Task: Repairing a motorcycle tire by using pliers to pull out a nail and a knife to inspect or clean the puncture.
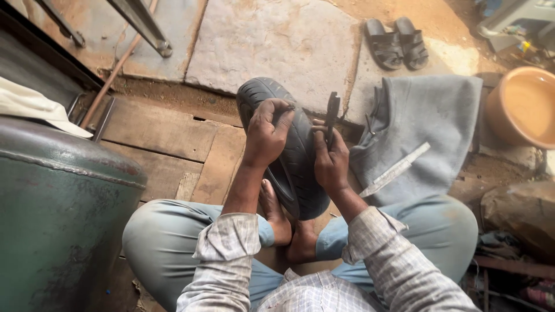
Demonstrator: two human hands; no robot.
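The left hand (267,133) is gripping the top of a small black tyre (289,156), steadying it upright between the feet, while the right hand (330,163) is closing around dark pliers (332,112) against its tread; a metal file (394,170) is lying just right

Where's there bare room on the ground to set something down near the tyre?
Free: wooden planks between the green drum and tyre; the stone slab beyond, left of the sandals. Crowded: right side, with grey cloth, metal strip, basin.
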